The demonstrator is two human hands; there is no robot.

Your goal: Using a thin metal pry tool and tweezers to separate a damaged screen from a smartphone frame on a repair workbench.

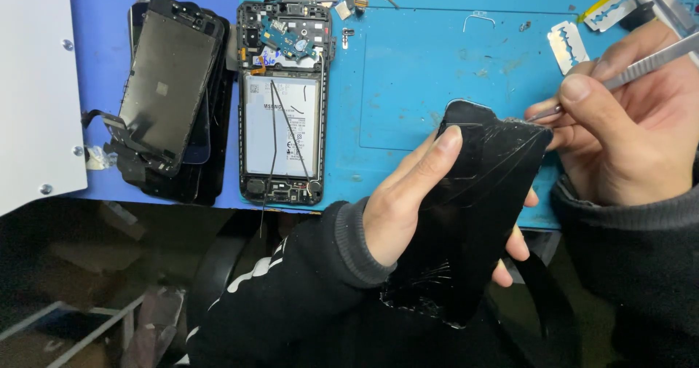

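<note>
Head view: cracked phone gripped, tweezers at its corner

The black phone (473,215) is showing a glossy, badly cracked panel. The left hand (408,200) is clamping it from beneath, tilted over the blue mat (422,69). The right hand (626,135) is pinching metal tweezers (619,77), tip touching the phone's upper right corner.

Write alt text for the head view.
The left hand holds a cracked black phone while the right hand presses metal tweezers to its top edge, above a blue mat with an opened phone.
</note>
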